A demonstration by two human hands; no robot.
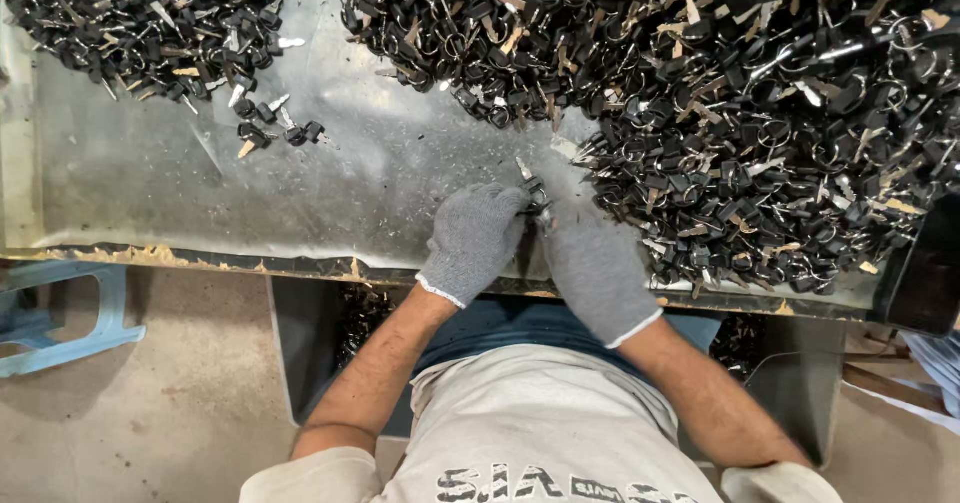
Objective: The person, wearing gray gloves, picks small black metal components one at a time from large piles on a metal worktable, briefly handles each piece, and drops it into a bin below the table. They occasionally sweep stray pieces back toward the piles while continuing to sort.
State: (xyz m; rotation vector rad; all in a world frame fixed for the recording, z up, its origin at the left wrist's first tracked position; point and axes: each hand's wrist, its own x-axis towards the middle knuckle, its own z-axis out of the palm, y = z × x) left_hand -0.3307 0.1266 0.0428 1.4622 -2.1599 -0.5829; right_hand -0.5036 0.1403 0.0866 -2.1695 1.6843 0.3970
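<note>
We pinch one key between both gloved hands, left hand and right hand, fingers closed on it, above the tabletop beside the big pile; best we grip firmly, keeping it clear of loose keys.

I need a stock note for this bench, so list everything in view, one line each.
large key pile: one heap, too many to count, black heads with silver and brass blades and rings, upper right of the table
small key pile: one heap, black and silver, upper left corner
stray keys: a handful, black heads, just below the small pile
held keys: a few on a ring, black and silver, between both hands
metal table: one, grey, scuffed, worn front edge
blue frame: one, light blue, on the floor at left
left hand: grey knit glove, on the held keys
right hand: grey knit glove, on the held keys
</note>
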